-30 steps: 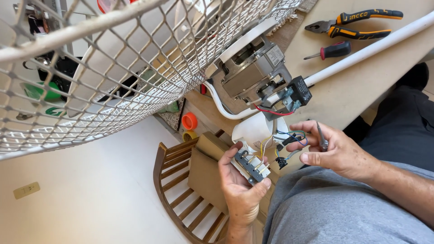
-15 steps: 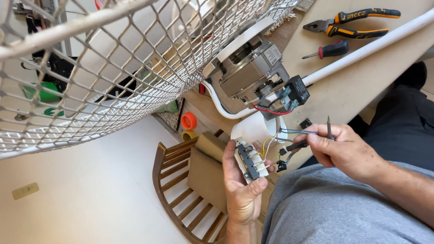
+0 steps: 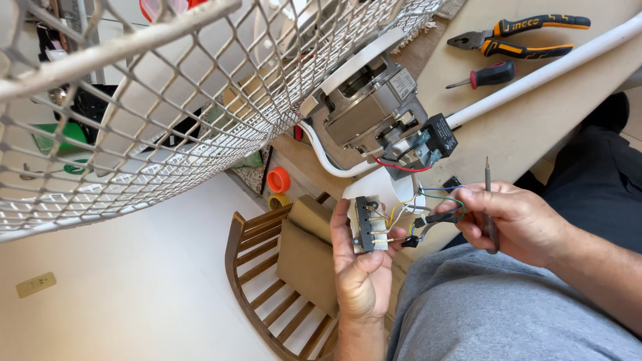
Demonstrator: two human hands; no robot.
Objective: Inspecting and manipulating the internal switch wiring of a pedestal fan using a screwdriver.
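My left hand [image 3: 360, 267] holds a small switch block [image 3: 366, 224] with black buttons and metal terminals. Coloured wires [image 3: 428, 207] run from it up to a white fan housing [image 3: 381, 190]. My right hand [image 3: 511, 220] pinches these wires at a black connector and also grips a thin metal tool [image 3: 489, 204] that points upward. Above sits the bare fan motor [image 3: 371, 110] with a black capacitor [image 3: 441, 134] beside it. The white wire fan grille [image 3: 167, 100] fills the upper left.
Orange-and-black pliers [image 3: 521, 33] and a small red-handled screwdriver [image 3: 485, 75] lie on the tan surface at top right, past a white tube [image 3: 548, 70]. A wooden chair [image 3: 281, 281] stands below. An orange tape roll [image 3: 278, 179] lies near it. My grey-clad lap [image 3: 495, 314] is lower right.
My left hand has turned the switch block upright and raised it slightly. My right hand shifted right, drawing the wires out, and the thin tool now points up.
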